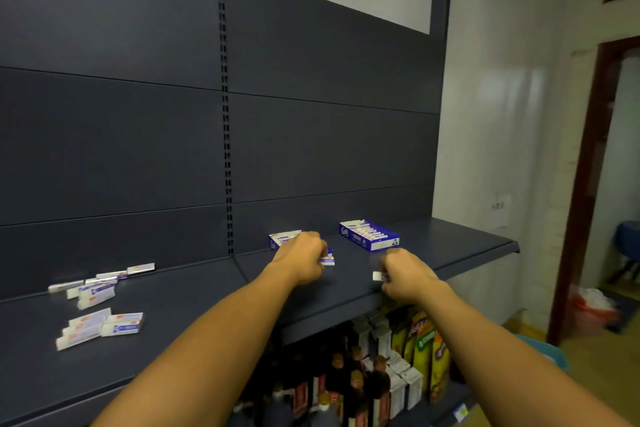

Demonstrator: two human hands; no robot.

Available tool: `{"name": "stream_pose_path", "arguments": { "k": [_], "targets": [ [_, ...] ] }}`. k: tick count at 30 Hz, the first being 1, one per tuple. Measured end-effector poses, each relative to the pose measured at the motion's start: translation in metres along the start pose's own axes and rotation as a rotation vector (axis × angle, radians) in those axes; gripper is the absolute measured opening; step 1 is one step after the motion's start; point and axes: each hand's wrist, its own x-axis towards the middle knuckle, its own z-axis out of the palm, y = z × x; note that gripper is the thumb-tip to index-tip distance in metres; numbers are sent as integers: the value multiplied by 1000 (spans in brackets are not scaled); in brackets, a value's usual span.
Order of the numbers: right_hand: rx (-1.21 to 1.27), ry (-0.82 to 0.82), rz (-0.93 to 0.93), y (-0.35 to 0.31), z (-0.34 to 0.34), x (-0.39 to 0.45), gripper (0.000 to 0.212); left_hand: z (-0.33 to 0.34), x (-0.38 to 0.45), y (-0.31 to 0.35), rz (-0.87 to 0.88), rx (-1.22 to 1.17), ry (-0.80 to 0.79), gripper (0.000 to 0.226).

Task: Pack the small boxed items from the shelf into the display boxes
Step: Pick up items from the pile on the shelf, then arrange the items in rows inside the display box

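Both hands [300,258] [403,274] at display boxes [369,235]

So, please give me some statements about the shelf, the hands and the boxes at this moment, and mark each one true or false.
1. The right hand holds a small white box. True.
2. The blue display box on the right is closed with a lid. False: it is open on top, with items inside.
3. Loose small boxes lie on the left part of the shelf. True.
4. The left hand hangs away from the shelf. False: it is at the other display box.
5. Bottles stand on the shelf below. True.
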Motion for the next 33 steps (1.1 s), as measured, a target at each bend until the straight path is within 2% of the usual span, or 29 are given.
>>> {"name": "stream_pose_path", "arguments": {
  "k": [6,16,25,33],
  "targets": [
    [18,2,26,45,-2,-15,15,10,21,46,33,-1,-26,21],
    [87,24,35,104,0,3,18,37,76,76,42,-15,-59,12],
    [57,-3,-12,148,24,68,13,67,148,62,5,-19,-62,21],
    [76,-10,-80,182,36,149,24,94,218,34,-26,-3,-45,23]
  ]
}}
